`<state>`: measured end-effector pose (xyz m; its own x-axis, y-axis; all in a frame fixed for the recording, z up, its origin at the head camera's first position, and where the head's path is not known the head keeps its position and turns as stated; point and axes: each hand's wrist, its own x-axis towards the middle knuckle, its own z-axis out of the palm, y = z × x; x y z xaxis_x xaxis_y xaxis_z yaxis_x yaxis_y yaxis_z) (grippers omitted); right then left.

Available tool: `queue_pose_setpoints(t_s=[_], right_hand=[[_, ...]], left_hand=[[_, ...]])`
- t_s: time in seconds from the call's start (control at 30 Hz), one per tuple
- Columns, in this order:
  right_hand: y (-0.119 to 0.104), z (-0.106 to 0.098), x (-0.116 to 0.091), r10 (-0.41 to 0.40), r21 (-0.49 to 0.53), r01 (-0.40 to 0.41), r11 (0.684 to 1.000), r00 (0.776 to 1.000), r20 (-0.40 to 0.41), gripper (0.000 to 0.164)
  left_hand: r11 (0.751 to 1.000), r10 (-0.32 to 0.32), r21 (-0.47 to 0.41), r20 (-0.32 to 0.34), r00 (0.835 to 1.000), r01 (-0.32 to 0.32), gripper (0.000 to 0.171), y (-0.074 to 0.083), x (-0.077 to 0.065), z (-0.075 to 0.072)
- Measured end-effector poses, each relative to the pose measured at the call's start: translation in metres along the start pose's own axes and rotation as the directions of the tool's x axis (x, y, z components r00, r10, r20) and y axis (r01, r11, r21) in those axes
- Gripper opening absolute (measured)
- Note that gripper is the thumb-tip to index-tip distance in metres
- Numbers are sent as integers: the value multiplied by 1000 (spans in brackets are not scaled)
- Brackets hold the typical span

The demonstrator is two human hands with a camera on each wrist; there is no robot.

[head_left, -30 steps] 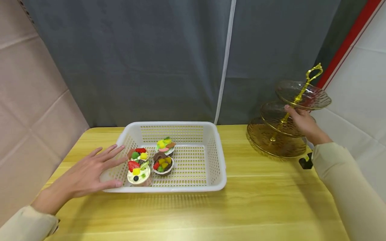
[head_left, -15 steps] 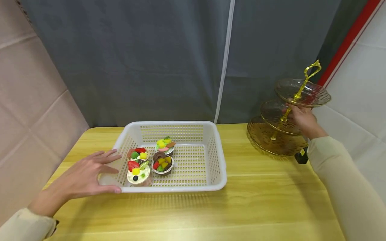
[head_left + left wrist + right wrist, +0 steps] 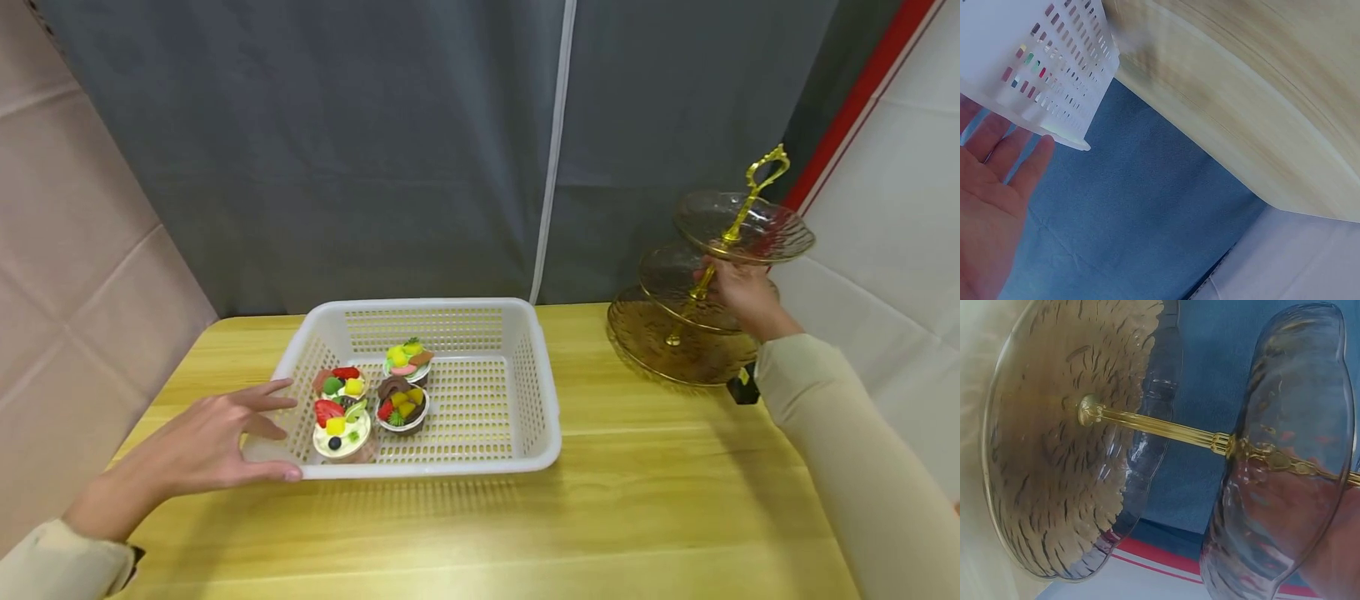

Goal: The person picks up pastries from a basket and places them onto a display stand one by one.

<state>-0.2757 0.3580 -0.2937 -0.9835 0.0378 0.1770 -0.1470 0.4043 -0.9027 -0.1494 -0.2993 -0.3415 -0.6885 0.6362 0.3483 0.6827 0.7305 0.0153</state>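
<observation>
My left hand point(image 3: 198, 442) is at the left end of a white plastic basket point(image 3: 420, 469), its fingers fairly straight over the left rim and the thumb along the front corner. In the left wrist view, the fingertips point(image 3: 1044, 147) lie right at the rim. Inside the basket's left half sit several small cupcakes, among them a chocolate one point(image 3: 402, 406) and a cream one with a strawberry slice point(image 3: 342, 433). At the right, my right hand point(image 3: 746, 296) grips the gold post of a three-tier cake stand point(image 3: 678, 354), just below its top plate. Plates partly cover the fingers.
The wooden table point(image 3: 480, 533) carries basket and stand. A dark grey curtain point(image 3: 375, 167) hangs behind it, pale panels point(image 3: 97, 250) stand at both sides, and a red strip point(image 3: 862, 100) runs down the right. A small black device point(image 3: 742, 385) shows by the right cuff.
My left fingers have lowered and drawn in onto the basket's left rim. My right hand has moved up the post and closed round it. The view has shifted slightly.
</observation>
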Motion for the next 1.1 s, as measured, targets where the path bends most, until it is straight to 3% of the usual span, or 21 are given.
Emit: queue_pose_setpoints(t_s=[0.23, 0.43, 0.5, 0.6, 0.77, 0.87, 1.1], right_hand=[[-6, 3, -5, 36, -75, -34, 997, 999, 22, 51], [-5, 10, -7, -40, 82, 36, 996, 998, 58, 22], [-5, 12, -8, -70, 148, 57, 987, 994, 83, 22], [-7, 16, -7, -79, 138, 67, 988, 993, 85, 22], [-14, 25, -5, -62, -14, 63, 998, 995, 75, 30], [-17, 29, -7, -96, 38, 92, 995, 991, 97, 29], [-26, 39, -9, -77, 81, 66, 994, 987, 141, 28]], left_hand=[[999, 22, 27, 14, 1000, -23, 48, 4, 1, -5], [999, 15, 38, 25, 1000, -16, 48, 4, 2, -6], [999, 13, 40, 29, 1000, -14, 47, 4, 2, -5], [999, 15, 43, 28, 999, -16, 46, 5, 2, -5], [999, 12, 47, 31, 999, -13, 45, 5, 1, -5], [999, 5, 50, 37, 999, -7, 45, 6, 1, -5], [999, -1, 49, 42, 999, -1, 47, 7, 1, -5]])
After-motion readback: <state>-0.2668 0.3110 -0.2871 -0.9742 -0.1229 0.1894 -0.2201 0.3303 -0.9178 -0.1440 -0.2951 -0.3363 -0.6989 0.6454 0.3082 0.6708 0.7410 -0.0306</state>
